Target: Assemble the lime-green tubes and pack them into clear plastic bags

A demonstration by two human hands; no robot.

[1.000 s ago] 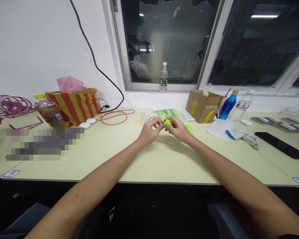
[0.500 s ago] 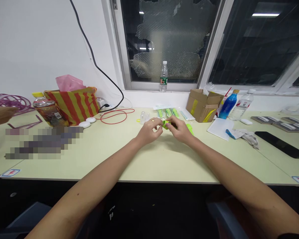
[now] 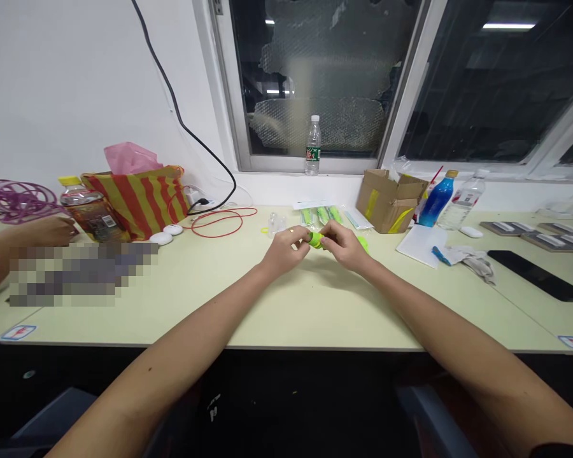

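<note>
Over the middle of the table, my left hand [image 3: 286,250] pinches one end of a lime-green strip [image 3: 316,240] that looks curled or rolled. The fingers of my right hand [image 3: 342,245] close on its other side. More of the same green material [image 3: 363,243] shows just past my right hand; whether it is joined to the strip I cannot tell. Behind my hands lie several green items in clear packets [image 3: 321,215]. Small clear plastic pieces [image 3: 277,222] sit beyond my left hand, near a yellow ring [image 3: 264,230].
A cardboard box [image 3: 386,200], a blue bottle [image 3: 438,198] and a cloth [image 3: 468,259] stand or lie to the right, with a black phone-like slab [image 3: 537,275]. Leftward are a striped bag [image 3: 138,200], red cable [image 3: 219,222], drink bottle [image 3: 93,210] and another person's hand [image 3: 52,231].
The green strip has turned between my fingers and shows more of its surface. My hands stay almost in place. At the left, the other person's hand has moved further in over the table.
</note>
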